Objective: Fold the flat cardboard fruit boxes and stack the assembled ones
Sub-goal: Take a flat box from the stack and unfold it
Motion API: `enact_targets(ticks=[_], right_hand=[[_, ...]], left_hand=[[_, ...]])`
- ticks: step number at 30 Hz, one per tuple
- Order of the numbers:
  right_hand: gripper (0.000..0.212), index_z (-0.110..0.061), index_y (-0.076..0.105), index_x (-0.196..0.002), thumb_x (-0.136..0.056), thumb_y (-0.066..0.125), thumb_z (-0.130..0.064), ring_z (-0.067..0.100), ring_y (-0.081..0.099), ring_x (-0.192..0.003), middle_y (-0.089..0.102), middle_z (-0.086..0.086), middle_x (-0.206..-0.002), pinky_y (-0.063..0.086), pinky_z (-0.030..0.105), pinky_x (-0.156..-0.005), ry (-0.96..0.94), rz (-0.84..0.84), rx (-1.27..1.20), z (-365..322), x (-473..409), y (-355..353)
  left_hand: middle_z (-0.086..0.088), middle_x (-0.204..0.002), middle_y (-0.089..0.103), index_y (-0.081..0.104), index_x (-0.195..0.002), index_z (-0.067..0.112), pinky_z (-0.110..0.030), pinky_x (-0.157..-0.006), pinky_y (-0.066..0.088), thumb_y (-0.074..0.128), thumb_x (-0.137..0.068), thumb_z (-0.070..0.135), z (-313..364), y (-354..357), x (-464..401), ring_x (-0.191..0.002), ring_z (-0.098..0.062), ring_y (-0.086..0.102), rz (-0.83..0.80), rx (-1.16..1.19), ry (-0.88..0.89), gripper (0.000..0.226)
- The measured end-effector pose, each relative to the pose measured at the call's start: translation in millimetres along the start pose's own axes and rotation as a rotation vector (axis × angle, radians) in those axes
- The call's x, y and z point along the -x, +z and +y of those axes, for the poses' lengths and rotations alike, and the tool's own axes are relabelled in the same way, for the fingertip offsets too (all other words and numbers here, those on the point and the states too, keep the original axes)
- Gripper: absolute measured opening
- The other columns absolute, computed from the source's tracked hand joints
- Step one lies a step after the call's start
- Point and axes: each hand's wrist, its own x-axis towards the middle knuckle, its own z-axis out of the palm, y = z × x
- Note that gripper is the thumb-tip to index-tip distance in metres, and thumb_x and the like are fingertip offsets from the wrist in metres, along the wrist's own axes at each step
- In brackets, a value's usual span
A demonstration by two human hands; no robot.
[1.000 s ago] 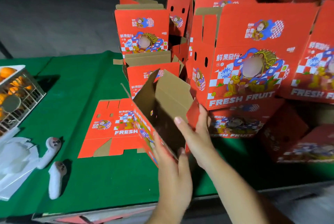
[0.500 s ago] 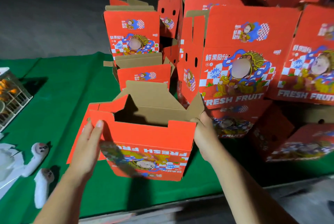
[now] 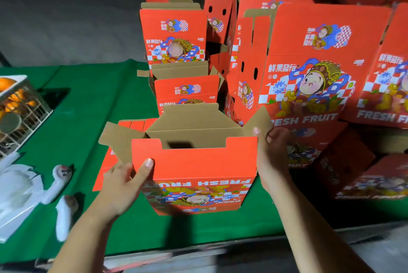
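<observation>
hands (image 3: 194,171) gripping open box (image 3: 194,162), green table (image 3: 88,100)

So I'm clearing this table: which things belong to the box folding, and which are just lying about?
Job:
- half-folded box, held by left hand and right hand
- flat box beneath it
- assembled boxes behind

Lying about:
- basket of oranges
- two white controllers
- white sheets

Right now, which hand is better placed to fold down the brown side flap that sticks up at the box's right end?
Right, probably. The right hand already grips the red cardboard box at that end, fingertips touching the raised brown flap. The left hand holds the opposite corner, steadying it.
</observation>
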Motion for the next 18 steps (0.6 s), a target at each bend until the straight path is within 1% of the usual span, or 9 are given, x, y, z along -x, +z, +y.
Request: enact_targets(ticks=[1,3,5,7,9,11,14,16,18], right_hand=[[0.026,-0.033,0.035,-0.091,-0.091,0.060,-0.040,-0.009,0.049,-0.071,0.046,-0.008,-0.088,0.038,0.021,-0.065,-0.114,0.016,0.068,-1,3,0],[0.022,-0.027,0.047,-0.115,-0.095,0.057,-0.030,-0.012,0.053,-0.091,0.053,-0.020,-0.105,0.042,0.021,-0.078,-0.317,0.056,0.137,0,7,-4],[0.051,-0.024,0.041,-0.149,-0.099,0.055,-0.023,0.006,0.050,-0.128,0.049,-0.014,-0.140,0.039,0.026,-0.106,-0.443,0.054,0.197,4,10,-11],[0.058,-0.031,0.035,-0.157,-0.102,0.052,-0.028,0.021,0.038,-0.144,0.037,0.001,-0.155,0.029,0.028,-0.117,-0.522,0.003,0.297,7,17,-18],[0.042,-0.030,0.053,-0.142,-0.101,0.051,-0.039,0.028,0.037,-0.138,0.035,0.004,-0.143,0.030,0.027,-0.111,-0.550,-0.055,0.468,11,28,-19],[0.044,-0.027,0.057,-0.132,-0.093,0.062,-0.047,0.027,0.035,-0.128,0.031,0.004,-0.133,0.039,0.034,-0.098,-0.432,-0.124,0.630,16,40,-19],[0.059,-0.029,0.047,-0.136,-0.086,0.071,-0.050,0.023,0.034,-0.116,0.033,0.010,-0.134,0.045,0.037,-0.086,-0.166,-0.245,0.694,13,36,-24],[0.064,-0.024,0.046,-0.139,-0.086,0.073,-0.047,0.020,0.031,-0.121,0.037,0.015,-0.139,0.040,0.034,-0.089,-0.230,-0.263,0.724,4,32,-29],[0.074,-0.015,0.040,-0.149,-0.086,0.077,-0.030,0.025,0.027,-0.143,0.030,0.019,-0.155,0.035,0.037,-0.110,-0.418,-0.266,0.709,-4,35,-26]], left_hand=[[-0.015,-0.097,0.074,0.071,-0.085,0.004,-0.036,-0.088,0.053,0.042,-0.096,0.074,2,5,2,-0.087,-0.018,0.063,0.049,0.055,-0.028,0.077],[0.006,-0.069,0.072,0.064,-0.075,0.008,-0.028,-0.067,0.049,0.051,-0.096,0.064,5,18,4,-0.065,-0.004,0.055,0.168,0.151,-0.059,0.062],[0.012,-0.062,0.066,0.062,-0.076,0.014,-0.030,-0.063,0.046,0.062,-0.093,0.061,6,25,3,-0.059,-0.005,0.053,0.193,0.150,-0.053,0.050],[0.013,-0.075,0.074,0.070,-0.091,0.020,-0.033,-0.070,0.053,0.069,-0.088,0.058,7,25,0,-0.068,-0.010,0.064,0.140,0.145,-0.039,0.038],[0.002,-0.087,0.077,0.072,-0.105,0.022,-0.047,-0.083,0.055,0.071,-0.086,0.056,9,21,-4,-0.086,-0.028,0.071,0.119,0.057,-0.027,0.040],[-0.007,-0.096,0.077,0.070,-0.114,0.020,-0.050,-0.089,0.052,0.077,-0.085,0.052,9,21,-9,-0.095,-0.036,0.069,0.176,-0.124,-0.014,0.043],[-0.012,-0.128,0.068,0.048,-0.143,0.030,-0.043,-0.093,0.039,0.080,-0.083,0.045,11,26,-12,-0.105,-0.039,0.055,0.234,-0.325,-0.014,0.070],[-0.011,-0.153,0.047,0.023,-0.159,0.031,-0.043,-0.101,0.030,0.083,-0.081,0.042,13,27,-13,-0.118,-0.038,0.043,0.259,-0.326,0.012,0.099],[-0.006,-0.166,0.026,0.011,-0.164,0.026,-0.040,-0.110,0.026,0.084,-0.082,0.032,14,26,-11,-0.133,-0.034,0.034,0.246,-0.331,0.128,0.110]])
